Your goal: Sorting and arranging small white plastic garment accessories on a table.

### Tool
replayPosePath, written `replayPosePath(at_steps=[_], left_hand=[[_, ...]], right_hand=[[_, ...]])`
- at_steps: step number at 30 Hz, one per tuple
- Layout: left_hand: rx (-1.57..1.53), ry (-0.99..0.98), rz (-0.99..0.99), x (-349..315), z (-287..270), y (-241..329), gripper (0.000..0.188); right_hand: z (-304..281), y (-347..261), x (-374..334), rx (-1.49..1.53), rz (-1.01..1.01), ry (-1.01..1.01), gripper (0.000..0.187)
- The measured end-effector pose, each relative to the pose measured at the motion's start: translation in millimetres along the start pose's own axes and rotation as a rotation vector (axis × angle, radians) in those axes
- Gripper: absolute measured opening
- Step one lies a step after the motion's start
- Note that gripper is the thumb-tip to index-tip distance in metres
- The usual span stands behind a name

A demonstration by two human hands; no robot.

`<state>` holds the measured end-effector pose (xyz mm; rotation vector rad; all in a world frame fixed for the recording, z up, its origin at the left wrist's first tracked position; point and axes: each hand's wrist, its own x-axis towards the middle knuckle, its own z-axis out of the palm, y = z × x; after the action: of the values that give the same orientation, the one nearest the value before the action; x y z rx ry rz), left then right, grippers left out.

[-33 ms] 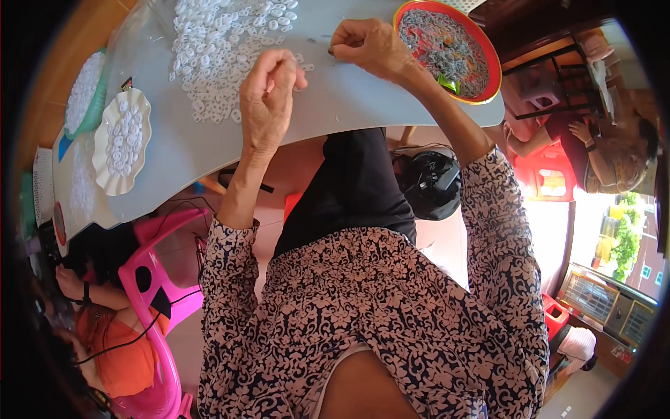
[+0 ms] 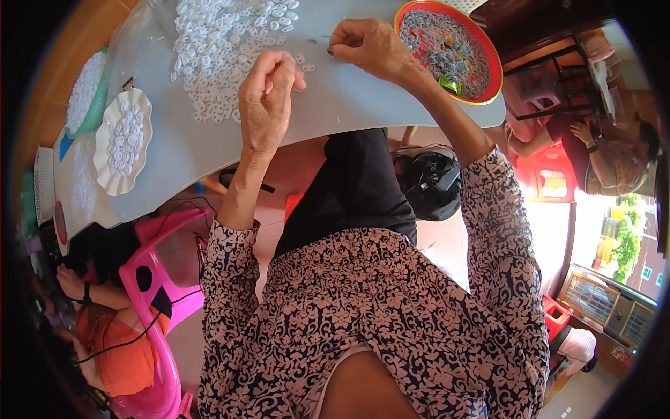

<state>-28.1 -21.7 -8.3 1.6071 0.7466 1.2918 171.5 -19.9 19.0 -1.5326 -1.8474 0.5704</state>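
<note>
Over the grey table (image 2: 335,105), my left hand (image 2: 269,98) is raised with its fingers curled in. Whatever it may hold is hidden by the fingers. Just beyond and to its left spreads a heap of small white oval plastic pieces with holes (image 2: 216,63). My right hand (image 2: 373,49) is closed in a pinch, low over the tabletop. A tiny dark spot shows at its fingertips, too small to name. Close on its right is a red round tray (image 2: 497,70) holding many small grey pieces (image 2: 453,52) and a bright green wrapper (image 2: 450,85).
At the left of the table stand a cream scalloped dish (image 2: 112,180) and a green basket (image 2: 95,112), both with white pieces. A pink chair (image 2: 164,356) with a seated person is at the lower left. A black bag or helmet-like object (image 2: 433,188) sits below the table.
</note>
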Motion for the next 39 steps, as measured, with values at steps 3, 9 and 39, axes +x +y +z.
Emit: replayPosePath(at_steps=[3, 9, 39], left_hand=[[0.046, -0.019, -0.047, -4, -1, 0, 0.011], [0.122, -0.028, -0.015, -10, 2, 1, 0.007], [0.051, -0.035, -0.1, 4, 2, 5, 0.018]], right_hand=[[10, -1, 19, -0.042, -0.142, 0.011, 0.015], [44, 2, 63, -0.269, -0.467, 0.029, 0.016], [9, -15, -3, 0.453, -0.009, -0.219, 0.026]])
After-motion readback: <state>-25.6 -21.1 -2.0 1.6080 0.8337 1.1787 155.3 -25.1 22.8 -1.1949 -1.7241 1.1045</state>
